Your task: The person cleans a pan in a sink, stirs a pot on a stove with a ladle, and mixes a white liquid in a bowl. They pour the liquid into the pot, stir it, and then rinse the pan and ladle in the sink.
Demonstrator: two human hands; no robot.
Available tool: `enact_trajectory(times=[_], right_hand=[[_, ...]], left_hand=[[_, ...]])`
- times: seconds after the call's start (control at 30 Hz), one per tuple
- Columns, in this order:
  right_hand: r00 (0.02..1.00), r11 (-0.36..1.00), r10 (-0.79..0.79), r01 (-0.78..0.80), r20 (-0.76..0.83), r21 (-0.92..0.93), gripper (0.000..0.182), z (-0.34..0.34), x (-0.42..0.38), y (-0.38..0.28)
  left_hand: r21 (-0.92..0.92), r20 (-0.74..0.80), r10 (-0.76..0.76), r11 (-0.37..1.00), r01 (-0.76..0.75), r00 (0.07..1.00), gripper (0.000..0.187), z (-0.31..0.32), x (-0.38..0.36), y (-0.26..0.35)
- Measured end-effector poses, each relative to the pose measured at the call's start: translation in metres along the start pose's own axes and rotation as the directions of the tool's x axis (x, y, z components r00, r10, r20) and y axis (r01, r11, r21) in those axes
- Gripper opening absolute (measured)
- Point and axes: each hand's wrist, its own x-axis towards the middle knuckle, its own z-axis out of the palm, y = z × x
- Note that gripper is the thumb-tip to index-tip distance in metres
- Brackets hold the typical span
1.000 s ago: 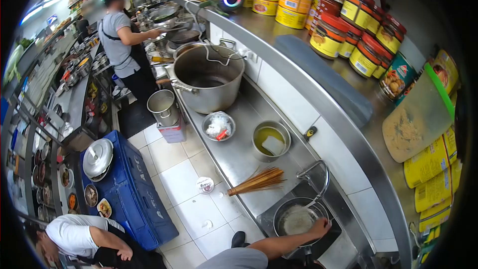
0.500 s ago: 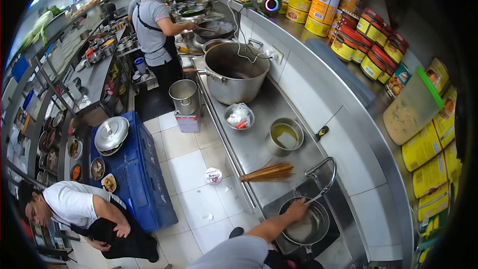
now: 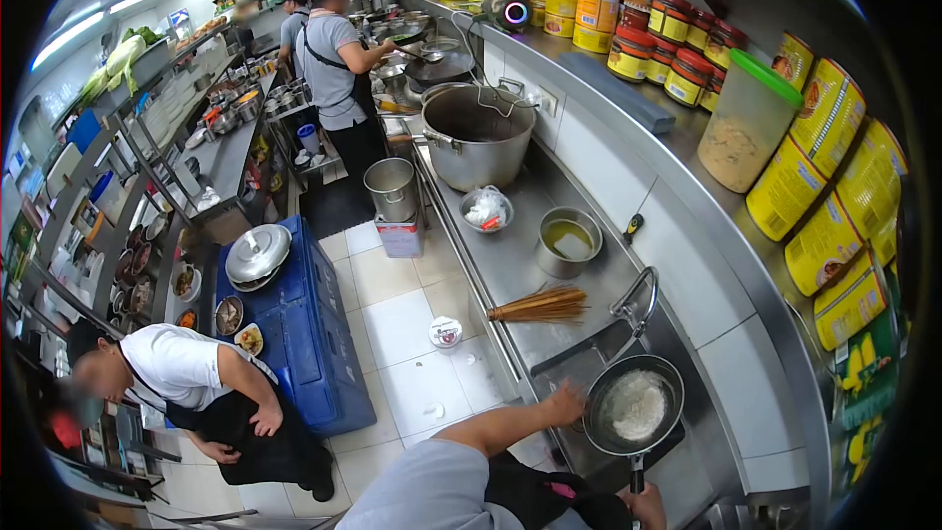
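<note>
A dark frying pan [image 3: 601, 440] is at the sink, under the curved tap [image 3: 648, 299]. Whitish, foamy-looking liquid [image 3: 637, 404] lies in its middle. My right hand [image 3: 646, 507] is closed around the pan's black handle [image 3: 638, 476] at the bottom of the view. Just left of the pan's rim is my left hand [image 3: 566, 402], with no object visible in it; its fingers are too blurred to read. A bundle of thin brown sticks, a wok brush [image 3: 540, 305], lies on the steel counter beyond the sink.
A pot of yellowish liquid [image 3: 569, 240], a metal bowl with plastic bags [image 3: 487, 209] and a large stockpot [image 3: 479, 137] stand along the counter. Cans and jars line the shelf [image 3: 677, 123]. One co-worker [image 3: 186, 373] bends beside the blue chest [image 3: 339, 373]; another [image 3: 334, 69] stands by the woks.
My left hand has come out of the pan to its left side. The pan shows farther up and right, and my right hand on its handle has come into view. The camera view has shifted.
</note>
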Motion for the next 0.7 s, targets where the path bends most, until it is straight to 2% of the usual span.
enact_trajectory(times=[0.03, 0.07, 0.1, 0.13, 0.17, 0.23, 0.27, 0.3, 0.33, 0.37, 0.4, 0.43, 0.47, 0.5, 0.53, 0.57, 0.6, 0.63, 0.67, 0.7], right_hand=[[0.983, 0.949, -0.082, 0.028, -0.161, -0.315, 0.015, 0.002, -0.007, -0.007], [0.94, 0.919, -0.285, 0.212, -0.189, -0.332, 0.014, 0.003, 0.039, 0.07], [0.938, 0.918, -0.29, 0.216, -0.19, -0.333, 0.014, 0.008, 0.034, 0.063], [0.948, 0.915, -0.194, 0.082, -0.252, -0.396, 0.025, 0.017, 0.021, 0.055], [0.942, 0.893, -0.101, -0.056, -0.32, -0.446, 0.042, 0.022, 0.007, 0.04], [0.952, 0.894, -0.102, -0.04, -0.29, -0.447, 0.046, 0.022, 0.01, 0.034], [0.933, 0.863, -0.162, -0.024, -0.321, -0.505, 0.047, 0.024, 0.016, 0.044], [0.912, 0.829, -0.219, -0.013, -0.347, -0.559, 0.049, 0.025, 0.023, 0.052], [0.91, 0.832, -0.214, -0.021, -0.355, -0.554, 0.049, 0.026, 0.028, 0.054], [0.923, 0.905, -0.169, 0.007, -0.345, -0.425, 0.047, 0.026, 0.03, 0.054], [0.935, 0.959, -0.127, 0.03, -0.33, -0.283, 0.046, 0.028, 0.032, 0.048], [0.932, 0.961, -0.12, 0.023, -0.341, -0.276, 0.046, 0.028, 0.034, 0.037], [0.968, 0.979, 0.027, -0.077, -0.251, -0.189, 0.041, 0.029, 0.033, 0.026], [0.975, 0.977, 0.166, -0.183, -0.145, -0.112, 0.037, 0.031, 0.029, 0.01], [0.951, 0.969, 0.247, -0.238, -0.185, 0.067, 0.023, 0.04, 0.019, -0.023], [0.947, 0.965, 0.26, -0.249, -0.19, 0.076, 0.023, 0.045, 0.026, -0.025], [0.96, 0.982, 0.189, -0.185, -0.208, 0.039, 0.02, 0.051, 0.031, -0.029], [0.967, 0.993, 0.119, -0.122, -0.226, 0.003, 0.017, 0.06, 0.033, -0.029], [0.96, 0.982, 0.182, -0.166, -0.211, 0.089, 0.014, 0.067, 0.028, -0.053], [0.954, 0.978, 0.199, -0.18, -0.223, 0.103, 0.014, 0.074, 0.03, -0.054]], left_hand=[[0.149, -0.058, -0.075, 0.985, 0.083, 0.996, 0.026, 0.001, 0.001, -0.008], [0.153, -0.062, -0.076, 0.985, 0.084, 0.995, 0.026, -0.008, 0.003, -0.011], [0.047, -0.1, -0.183, 0.981, 0.188, 0.978, 0.027, -0.02, 0.007, -0.015], [-0.063, -0.125, -0.29, 0.957, 0.284, 0.949, 0.028, -0.031, 0.01, -0.021], [-0.06, -0.128, -0.288, 0.957, 0.283, 0.949, 0.028, -0.04, 0.011, -0.032], [-0.031, 0.054, -0.409, 0.911, 0.411, 0.911, 0.027, -0.061, 0.014, -0.061], [-0.074, -0.028, -0.424, 0.904, 0.422, 0.905, 0.024, -0.102, -0.001, -0.074], [-0.24, -0.211, -0.461, 0.879, 0.411, 0.862, 0.022, -0.113, -0.011, -0.101], [-0.399, -0.372, -0.507, 0.843, 0.36, 0.777, 0.02, -0.123, -0.021, -0.13], [-0.525, -0.484, -0.547, 0.806, 0.273, 0.683, 0.02, -0.147, -0.035, -0.162], [-0.609, -0.541, -0.612, 0.758, 0.234, 0.576, 0.019, -0.148, -0.039, -0.205], [-0.739, -0.5, -0.759, 0.625, 0.252, 0.418, 0.02, -0.173, -0.052, -0.237], [-0.747, -0.591, -0.745, 0.65, 0.141, 0.309, 0.021, -0.181, -0.065, -0.291], [-0.84, -0.486, -0.844, 0.523, 0.145, 0.226, 0.021, -0.199, -0.077, -0.34], [-0.899, -0.433, -0.897, 0.437, 0.022, 0.087, 0.024, -0.225, -0.091, -0.377], [-0.904, -0.338, -0.941, 0.315, -0.291, 0.032, 0.023, -0.215, -0.098, -0.442], [-0.887, -0.13, -0.991, 0.113, -0.448, 0.009, 0.023, -0.239, -0.11, -0.475], [-0.844, 0.026, -1.0, -0.03, -0.536, 0.014, 0.03, -0.26, -0.117, -0.506], [-0.795, 0.124, -0.99, -0.136, -0.591, 0.06, 0.037, -0.276, -0.119, -0.536], [-0.768, 0.169, -0.981, -0.194, -0.611, 0.1, 0.036, -0.292, -0.118, -0.558]])
